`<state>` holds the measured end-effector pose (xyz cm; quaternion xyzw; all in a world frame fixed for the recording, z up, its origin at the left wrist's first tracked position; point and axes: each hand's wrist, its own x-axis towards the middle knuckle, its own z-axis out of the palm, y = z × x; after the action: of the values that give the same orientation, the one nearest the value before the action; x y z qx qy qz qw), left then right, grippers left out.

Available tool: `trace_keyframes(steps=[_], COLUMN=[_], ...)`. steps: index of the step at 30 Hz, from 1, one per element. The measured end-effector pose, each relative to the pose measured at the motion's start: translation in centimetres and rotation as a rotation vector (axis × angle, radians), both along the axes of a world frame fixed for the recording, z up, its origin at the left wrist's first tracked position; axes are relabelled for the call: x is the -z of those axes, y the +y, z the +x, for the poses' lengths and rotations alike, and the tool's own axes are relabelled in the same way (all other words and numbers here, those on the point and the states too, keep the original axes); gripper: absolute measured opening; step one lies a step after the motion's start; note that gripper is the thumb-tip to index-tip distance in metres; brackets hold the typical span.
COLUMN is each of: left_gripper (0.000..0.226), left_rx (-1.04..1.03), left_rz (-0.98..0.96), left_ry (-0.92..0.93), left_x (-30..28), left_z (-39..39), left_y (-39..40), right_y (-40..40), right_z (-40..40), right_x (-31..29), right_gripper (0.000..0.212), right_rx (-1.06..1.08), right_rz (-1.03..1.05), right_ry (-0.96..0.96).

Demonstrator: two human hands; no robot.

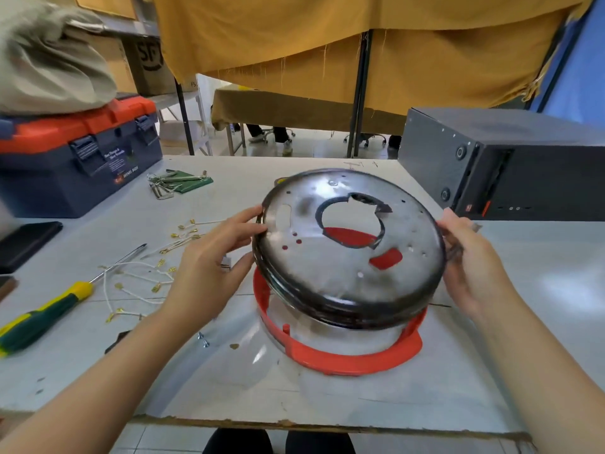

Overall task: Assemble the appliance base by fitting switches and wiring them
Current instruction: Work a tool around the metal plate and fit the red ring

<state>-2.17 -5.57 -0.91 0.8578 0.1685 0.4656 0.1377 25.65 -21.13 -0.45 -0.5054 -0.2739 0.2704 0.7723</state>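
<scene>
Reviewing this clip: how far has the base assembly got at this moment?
Early stage. Done: nothing visibly fitted; the metal base pan shows empty cutouts and no wires attached. In hand: the left hand and right hand hold the pan by its rim, tilted above the red ring. Left: the loose wires and the screwdriver lie unused on the table.

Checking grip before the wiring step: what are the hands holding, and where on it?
Both hands hold the metal base plate by its rim: left hand at its left edge, right hand at its right, tilted above the red ring.
</scene>
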Motion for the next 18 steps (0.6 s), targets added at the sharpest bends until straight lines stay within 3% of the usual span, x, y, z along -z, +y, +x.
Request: trace_keyframes(steps=[2, 5, 9, 18], left_gripper=[0.041, 0.047, 0.048, 0.061], left_rx=[0.018, 0.130, 0.182, 0.133], left_rz=[-0.047, -0.246, -0.416, -0.285], left_ry=[0.045, 0.051, 0.060, 0.137], left_x=[0.1, 0.0, 0.3, 0.5], left_z=[-0.4, -1.0, -1.5, -2.2], left_y=[-0.1, -0.8, -1.4, -1.0], right_y=[-0.1, -0.5, -0.8, -0.8], right_z=[0.0, 0.1, -0.2, -0.7], right_x=[0.5, 1.3, 1.5, 1.5], right_gripper=[0.030, 0.002, 0.015, 0.015], right_rx=[0.073, 0.059, 0.065, 0.116], right_rz=[-0.066, -0.134, -0.157, -0.187], right_ry=[-0.077, -0.140, -0.186, -0.216])
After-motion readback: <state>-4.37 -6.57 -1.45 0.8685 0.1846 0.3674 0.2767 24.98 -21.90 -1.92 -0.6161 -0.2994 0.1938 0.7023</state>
